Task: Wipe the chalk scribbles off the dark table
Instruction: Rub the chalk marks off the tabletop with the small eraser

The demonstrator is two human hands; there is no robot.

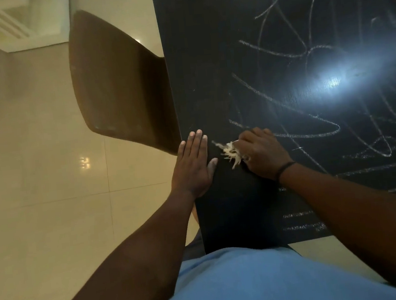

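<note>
The dark table (208, 64) fills the right half of the view, with white chalk scribbles (308, 105) looping across its middle and right. My left hand (193, 164) lies flat, fingers straight, on the table's left edge. My right hand (261, 153) grips a frayed whitish rag (231, 152) and holds it down on the table just right of the left hand. Most of the rag is hidden under the fingers; its loose threads stick out to the left. The strip of table near the left edge shows almost no chalk.
A brown chair (118, 85) stands against the table's left edge, beyond my left hand. Glossy beige floor tiles (38, 189) spread to the left. A bright lamp glare (332, 76) sits on the tabletop at right. My blue shirt (253, 282) fills the bottom.
</note>
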